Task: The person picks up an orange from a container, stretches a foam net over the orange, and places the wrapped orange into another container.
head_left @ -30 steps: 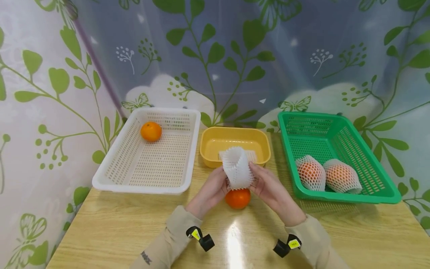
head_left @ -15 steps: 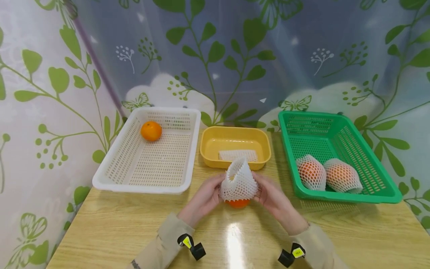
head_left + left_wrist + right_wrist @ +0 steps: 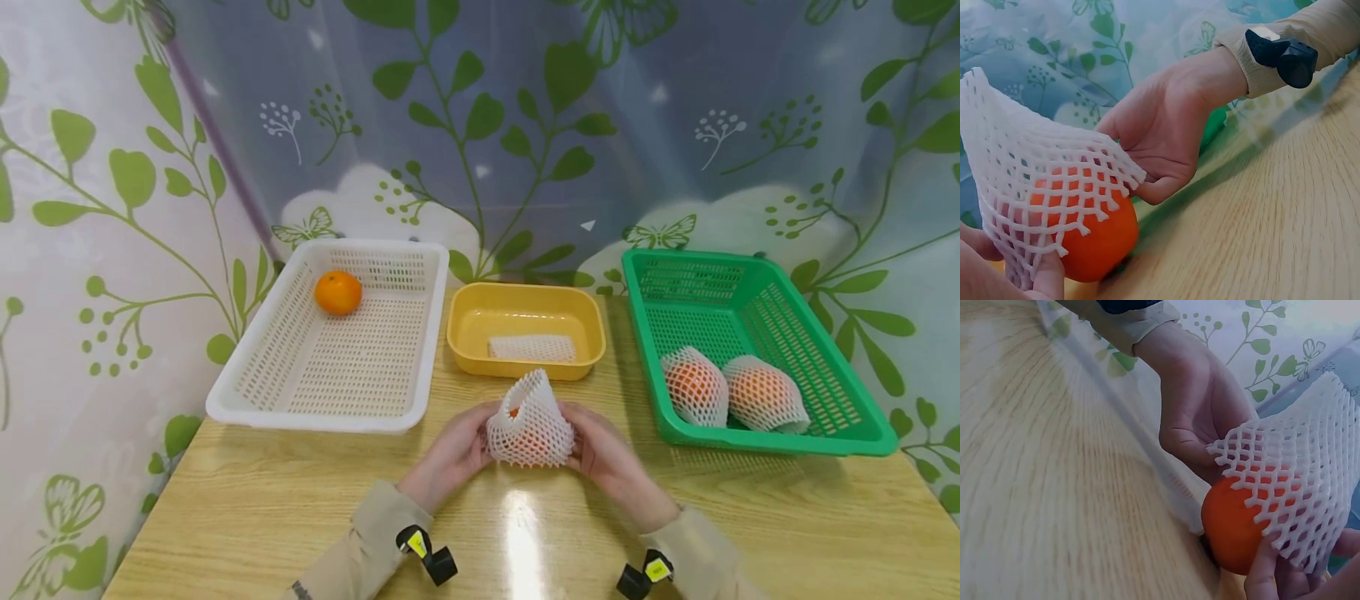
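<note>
A white foam net sleeve (image 3: 531,425) is drawn over an orange fruit (image 3: 1100,247) standing on the wooden table. In both wrist views the fruit's lower side shows bare below the net's edge. My left hand (image 3: 456,450) pinches the net's rim on the left side, fingers partly hidden behind it. On the opposite side my right hand (image 3: 611,457) pinches the rim too; in the left wrist view its thumb and fingers grip the edge. The net's upper end rises to a point, with a gap on its left.
Behind the hands, a yellow bin (image 3: 525,302) contains another flat foam net (image 3: 532,347). To the left, a white basket (image 3: 322,421) has one orange (image 3: 337,293) in it. A green basket (image 3: 780,442) at right holds two net-wrapped fruits (image 3: 693,387).
Both hands have lowered the net from above the fruit down over it. The fruit, mostly bare one second ago, now shows through the mesh in the head view.
</note>
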